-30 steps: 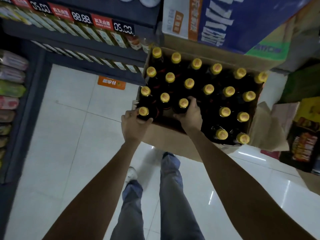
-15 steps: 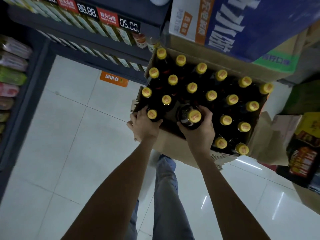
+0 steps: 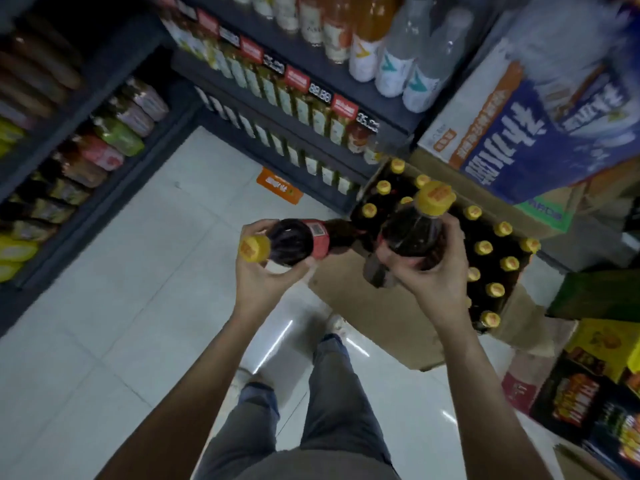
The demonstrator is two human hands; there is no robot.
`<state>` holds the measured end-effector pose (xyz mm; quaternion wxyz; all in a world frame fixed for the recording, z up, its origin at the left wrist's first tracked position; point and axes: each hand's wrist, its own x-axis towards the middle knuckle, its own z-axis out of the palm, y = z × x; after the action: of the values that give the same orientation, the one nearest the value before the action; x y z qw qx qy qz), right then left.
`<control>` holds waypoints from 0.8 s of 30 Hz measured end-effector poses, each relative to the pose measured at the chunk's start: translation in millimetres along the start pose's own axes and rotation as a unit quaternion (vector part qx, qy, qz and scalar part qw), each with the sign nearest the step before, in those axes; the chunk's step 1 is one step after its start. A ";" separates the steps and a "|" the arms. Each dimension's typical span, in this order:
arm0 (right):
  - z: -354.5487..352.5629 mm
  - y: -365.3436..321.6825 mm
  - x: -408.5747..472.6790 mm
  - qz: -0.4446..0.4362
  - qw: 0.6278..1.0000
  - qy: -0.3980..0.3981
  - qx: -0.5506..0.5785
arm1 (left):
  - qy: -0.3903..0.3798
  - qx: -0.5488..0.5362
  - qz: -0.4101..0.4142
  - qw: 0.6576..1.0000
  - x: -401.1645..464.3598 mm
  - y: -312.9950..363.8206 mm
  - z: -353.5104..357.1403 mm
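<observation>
Left hand grips a dark bottle below its yellow cap — tilted, over the floor. Right hand grips a second bottle upright above the open carton — both clear of it.

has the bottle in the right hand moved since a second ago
Yes: the bottle in the right hand came up out of its near-row slot and is held above the cardboard box.
</observation>
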<state>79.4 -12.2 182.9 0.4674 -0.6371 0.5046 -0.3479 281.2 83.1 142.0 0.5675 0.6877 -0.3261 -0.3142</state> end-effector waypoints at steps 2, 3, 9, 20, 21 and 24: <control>31.7 -28.4 -10.1 0.019 0.997 -0.055 0.059 | 0.035 -0.038 0.005 0.999 -16.3 22.6 -51.5; 51.5 -41.4 -17.3 0.028 0.993 -0.075 0.086 | 0.061 -0.051 0.009 0.997 -24.9 29.6 -79.1; 219.8 -115.3 -86.8 0.032 0.982 -0.131 0.135 | 0.210 -0.103 0.019 0.972 -83.5 45.5 -262.8; 531.1 -235.8 -240.3 -0.016 0.884 -0.452 0.118 | 0.458 0.077 -0.026 0.885 -213.8 15.6 -594.0; 556.0 -251.7 -249.2 -0.030 0.871 -0.476 0.119 | 0.473 0.094 -0.024 0.876 -217.3 17.2 -621.2; 621.4 -300.1 -269.6 -0.106 0.841 -0.517 0.116 | 0.495 0.181 -0.021 0.850 -217.1 30.9 -697.7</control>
<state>676.2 416.8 275.1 0.6917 -0.7148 0.0751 -0.0713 709.9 655.1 296.5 0.5125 0.8493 -0.0387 0.1208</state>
